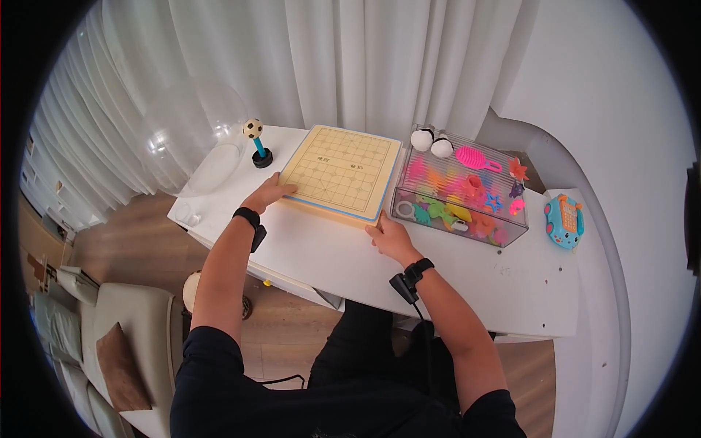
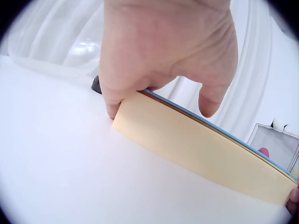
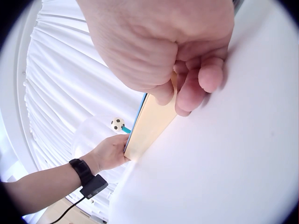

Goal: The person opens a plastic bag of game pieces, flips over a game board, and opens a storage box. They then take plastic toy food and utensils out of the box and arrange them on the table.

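Observation:
A Chinese chess board (image 1: 343, 171) with a gridded cream top and a blue edge lies flat on the white table. Below the blue edge, its thick cream side (image 2: 196, 151) shows in the left wrist view. My left hand (image 1: 266, 194) grips the front left corner, fingers at the left side and the thumb (image 2: 212, 102) over the top edge. At the front right corner, my right hand (image 1: 393, 239) holds the board between thumb and curled fingers. In the right wrist view those fingertips (image 3: 192, 95) are low beside the tabletop, and part of the corner is hidden behind the hand.
A clear drawer box (image 1: 464, 193) of colourful toys stands close on the right, with white balls and a pink brush (image 1: 476, 158) on it. A toy phone (image 1: 564, 221) sits farther right. At the left are a football-topped stand (image 1: 261, 146) and a large transparent dome (image 1: 191, 131).

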Motion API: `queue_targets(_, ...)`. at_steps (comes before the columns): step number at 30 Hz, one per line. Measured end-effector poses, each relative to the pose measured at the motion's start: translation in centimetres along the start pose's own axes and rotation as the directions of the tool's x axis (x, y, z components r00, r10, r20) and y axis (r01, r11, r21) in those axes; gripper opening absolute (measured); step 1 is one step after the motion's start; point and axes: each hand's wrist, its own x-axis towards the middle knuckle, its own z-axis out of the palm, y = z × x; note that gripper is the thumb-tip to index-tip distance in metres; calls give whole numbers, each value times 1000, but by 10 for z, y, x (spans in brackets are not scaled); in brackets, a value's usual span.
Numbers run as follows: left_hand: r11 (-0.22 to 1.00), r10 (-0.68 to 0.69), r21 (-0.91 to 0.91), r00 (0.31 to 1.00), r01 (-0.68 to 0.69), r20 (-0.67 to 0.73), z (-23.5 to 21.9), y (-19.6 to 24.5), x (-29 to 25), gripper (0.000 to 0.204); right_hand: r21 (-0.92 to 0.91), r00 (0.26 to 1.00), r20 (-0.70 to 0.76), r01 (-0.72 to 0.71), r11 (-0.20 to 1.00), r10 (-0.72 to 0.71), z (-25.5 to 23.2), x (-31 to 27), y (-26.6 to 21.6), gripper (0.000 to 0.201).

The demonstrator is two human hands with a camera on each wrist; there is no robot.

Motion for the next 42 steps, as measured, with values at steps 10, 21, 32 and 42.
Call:
queue_targets(10, 990, 14, -133, 983, -39, -182, 8, -18, 13, 79, -154, 972, -174, 129, 980, -155, 10, -6, 7, 78)
queue_targets(21, 919, 19, -384, 984, -87, -178, -11, -65, 49, 47, -153, 954, -208, 187, 970, -217, 7, -10, 1, 73)
queue_targets(32, 973, 76, -206, 986, -106, -151, -4, -36, 12, 61, -154, 954, -219, 173, 973, -204, 10, -7, 7, 71)
queue_targets(42, 980, 157, -91, 964, -179, -213, -4, -35, 18, 49, -107, 943, -272, 169, 980, -192, 9, -6, 5, 63)
